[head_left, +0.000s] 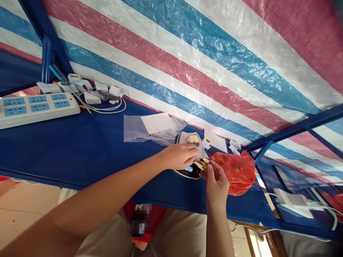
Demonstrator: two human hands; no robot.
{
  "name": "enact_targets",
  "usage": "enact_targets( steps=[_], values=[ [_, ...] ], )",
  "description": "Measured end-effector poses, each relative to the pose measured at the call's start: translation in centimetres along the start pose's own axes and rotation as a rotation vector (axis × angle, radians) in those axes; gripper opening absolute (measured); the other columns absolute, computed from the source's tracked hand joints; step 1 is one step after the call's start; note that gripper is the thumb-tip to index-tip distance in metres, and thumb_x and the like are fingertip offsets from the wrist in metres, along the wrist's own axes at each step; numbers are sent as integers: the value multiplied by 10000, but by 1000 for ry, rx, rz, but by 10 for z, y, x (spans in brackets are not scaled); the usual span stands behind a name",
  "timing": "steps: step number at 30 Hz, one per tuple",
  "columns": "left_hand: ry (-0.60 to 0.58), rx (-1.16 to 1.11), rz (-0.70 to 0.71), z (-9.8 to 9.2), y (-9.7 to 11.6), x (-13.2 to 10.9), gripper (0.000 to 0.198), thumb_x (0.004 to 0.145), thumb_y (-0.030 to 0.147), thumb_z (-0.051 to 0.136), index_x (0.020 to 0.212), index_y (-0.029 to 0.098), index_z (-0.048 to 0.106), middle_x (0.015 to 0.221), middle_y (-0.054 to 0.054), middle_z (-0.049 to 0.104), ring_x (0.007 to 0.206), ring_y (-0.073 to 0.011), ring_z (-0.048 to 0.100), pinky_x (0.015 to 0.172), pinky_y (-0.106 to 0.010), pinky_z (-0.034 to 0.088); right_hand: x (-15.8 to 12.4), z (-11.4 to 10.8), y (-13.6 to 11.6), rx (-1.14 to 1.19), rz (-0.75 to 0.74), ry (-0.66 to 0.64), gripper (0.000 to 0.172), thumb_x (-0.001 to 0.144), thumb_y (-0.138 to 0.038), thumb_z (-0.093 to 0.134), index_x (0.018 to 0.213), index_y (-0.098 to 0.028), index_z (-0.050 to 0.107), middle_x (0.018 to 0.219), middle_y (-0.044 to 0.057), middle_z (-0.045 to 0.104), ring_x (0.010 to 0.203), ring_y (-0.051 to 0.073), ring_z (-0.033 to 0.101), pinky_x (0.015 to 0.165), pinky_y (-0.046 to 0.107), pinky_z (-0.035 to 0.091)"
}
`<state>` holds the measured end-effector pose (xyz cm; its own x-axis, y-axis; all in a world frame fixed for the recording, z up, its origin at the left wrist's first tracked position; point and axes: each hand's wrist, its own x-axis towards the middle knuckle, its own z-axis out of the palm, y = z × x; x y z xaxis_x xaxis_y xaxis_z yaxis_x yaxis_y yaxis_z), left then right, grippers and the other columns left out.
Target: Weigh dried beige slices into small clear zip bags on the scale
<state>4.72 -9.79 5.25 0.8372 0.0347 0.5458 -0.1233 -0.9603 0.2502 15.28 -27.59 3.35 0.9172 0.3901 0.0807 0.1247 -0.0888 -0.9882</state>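
A digital kitchen scale (193, 175) with a lit display lies on the blue table. On it rests a clear plastic bag (201, 146) with pale dried slices (193, 139) inside. My left hand (182, 156) is closed at the near edge of this bag, over the scale, its fingers curled on the plastic. Between the thumb and fingers of my right hand (216, 175) are cream-and-brown dried slices (202, 164), held beside the bag's opening. Just right of that hand sits a red plastic bag (238, 173), its contents only faintly visible.
Clear bags (136, 128) and a white paper (158, 122) lie left of the scale. A white plug (206, 143) sits behind it. At the far left are a power strip (40, 109) and tangled cables (107, 109). A striped sheet (171, 67) hangs behind the table.
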Motion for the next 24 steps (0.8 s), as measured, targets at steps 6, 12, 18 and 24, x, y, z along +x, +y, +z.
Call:
enact_targets(
  steps=[6,12,18,24],
  values=[
    [21,-17,0,2,1,-1,217,1039,202,416,961,181,617,945,-52,647,833,-147,630,702,-271,455,3,3,-5,86,55,-24,627,712,-593,878,1121,-159,686,927,60,742,692,173,681,626,325,624],
    [18,-159,-21,-2,-1,0,271,1065,240,398,1037,193,663,1015,-53,657,888,-150,647,754,-271,468,12,-6,-12,45,11,-216,785,749,-537,888,1389,-200,581,945,34,749,724,183,700,666,353,632],
    [16,-262,-65,-5,-1,2,287,1074,275,392,1011,196,661,1002,-51,657,871,-144,641,752,-258,455,19,-5,-11,21,40,-103,578,734,-573,874,1119,-159,757,1104,99,756,831,212,713,719,361,651],
    [23,-270,-76,-2,0,1,293,1074,273,384,1003,192,656,984,-49,658,888,-148,646,766,-255,453,17,1,-8,-14,48,-13,584,723,-583,864,1100,-146,771,1040,106,766,761,204,692,538,291,591]
  ],
)
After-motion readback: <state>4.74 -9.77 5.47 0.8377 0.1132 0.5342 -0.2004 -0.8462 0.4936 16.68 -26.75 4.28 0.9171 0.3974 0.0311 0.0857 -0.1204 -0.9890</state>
